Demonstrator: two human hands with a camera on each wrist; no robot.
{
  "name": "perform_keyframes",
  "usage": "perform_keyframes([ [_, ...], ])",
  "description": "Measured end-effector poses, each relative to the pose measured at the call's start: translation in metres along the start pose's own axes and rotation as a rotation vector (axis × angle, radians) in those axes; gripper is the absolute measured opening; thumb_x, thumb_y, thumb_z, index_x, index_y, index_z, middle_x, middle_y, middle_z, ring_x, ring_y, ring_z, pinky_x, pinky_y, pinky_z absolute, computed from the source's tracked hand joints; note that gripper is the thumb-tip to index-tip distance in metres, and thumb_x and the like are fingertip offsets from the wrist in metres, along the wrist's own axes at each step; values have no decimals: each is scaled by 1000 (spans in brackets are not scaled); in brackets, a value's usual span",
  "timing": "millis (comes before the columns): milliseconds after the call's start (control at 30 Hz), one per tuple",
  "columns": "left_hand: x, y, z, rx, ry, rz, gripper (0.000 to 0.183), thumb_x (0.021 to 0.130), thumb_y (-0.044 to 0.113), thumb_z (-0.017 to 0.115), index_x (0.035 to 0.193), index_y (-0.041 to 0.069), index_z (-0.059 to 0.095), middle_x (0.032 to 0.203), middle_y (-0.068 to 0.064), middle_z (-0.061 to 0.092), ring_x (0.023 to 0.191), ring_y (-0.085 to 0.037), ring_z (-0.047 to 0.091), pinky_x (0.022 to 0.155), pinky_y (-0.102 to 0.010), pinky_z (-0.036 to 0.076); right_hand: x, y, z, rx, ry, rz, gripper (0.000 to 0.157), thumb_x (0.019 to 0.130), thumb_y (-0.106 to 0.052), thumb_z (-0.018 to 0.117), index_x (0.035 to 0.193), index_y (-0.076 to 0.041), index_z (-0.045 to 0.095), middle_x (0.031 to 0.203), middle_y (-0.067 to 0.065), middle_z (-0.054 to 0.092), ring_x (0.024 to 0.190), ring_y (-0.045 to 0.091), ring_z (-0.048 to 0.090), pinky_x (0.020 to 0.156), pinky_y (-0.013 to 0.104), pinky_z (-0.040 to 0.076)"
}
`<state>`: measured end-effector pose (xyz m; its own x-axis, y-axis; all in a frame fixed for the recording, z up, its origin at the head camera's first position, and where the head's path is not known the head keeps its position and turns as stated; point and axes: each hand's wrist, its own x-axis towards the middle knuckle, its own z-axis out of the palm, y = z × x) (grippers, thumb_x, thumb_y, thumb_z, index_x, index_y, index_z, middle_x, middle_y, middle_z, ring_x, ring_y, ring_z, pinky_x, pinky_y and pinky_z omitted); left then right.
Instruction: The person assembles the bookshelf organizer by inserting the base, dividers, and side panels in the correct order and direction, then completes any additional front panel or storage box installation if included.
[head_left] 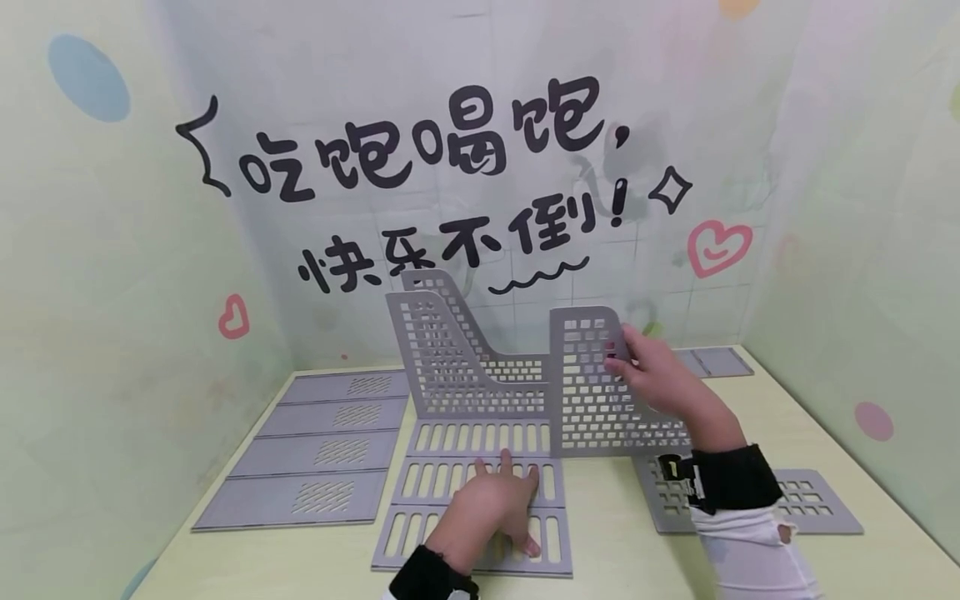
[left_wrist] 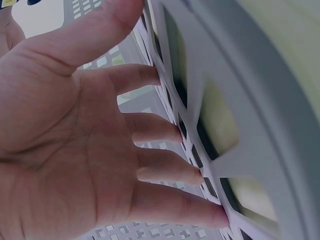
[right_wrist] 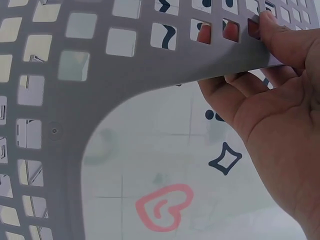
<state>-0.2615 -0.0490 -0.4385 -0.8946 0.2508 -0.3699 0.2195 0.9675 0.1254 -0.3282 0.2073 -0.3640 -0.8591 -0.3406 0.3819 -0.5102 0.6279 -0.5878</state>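
In the head view my right hand (head_left: 663,375) pinches the curved edge of a grey perforated side panel (head_left: 588,379), which stands upright. The right wrist view shows the thumb on the panel's near face and fingertips behind it, seen through the holes. My left hand (head_left: 495,504) rests with spread, fairly straight fingers on a flat grey slotted panel (head_left: 397,533); its fingertips touch the slats in the left wrist view. Left of the held panel, two more curved perforated panels stand upright, a front one (head_left: 442,367) and a rear one (head_left: 517,358), behind the slotted panel.
Several flat grey strips (head_left: 285,454) with slanted slots lie on the left of the table (head_left: 607,533). A flat panel with square holes (head_left: 825,504) lies at right, partly behind my forearm. Another flat grey piece (head_left: 720,361) is at the back right. A printed backdrop (head_left: 420,50) surrounds the table.
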Motion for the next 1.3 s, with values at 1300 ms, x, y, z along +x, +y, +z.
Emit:
perform_keyframes([
  [1300,3,1,-1,17,-18,-7,109,71,47,95,164,29,43,171,-36,23,158,-61,23,102,-81,48,-6,31,18,62,-476,275,15,101,-7,69,88,-1,72,76,0,60,67,14,41,67,31,38],
])
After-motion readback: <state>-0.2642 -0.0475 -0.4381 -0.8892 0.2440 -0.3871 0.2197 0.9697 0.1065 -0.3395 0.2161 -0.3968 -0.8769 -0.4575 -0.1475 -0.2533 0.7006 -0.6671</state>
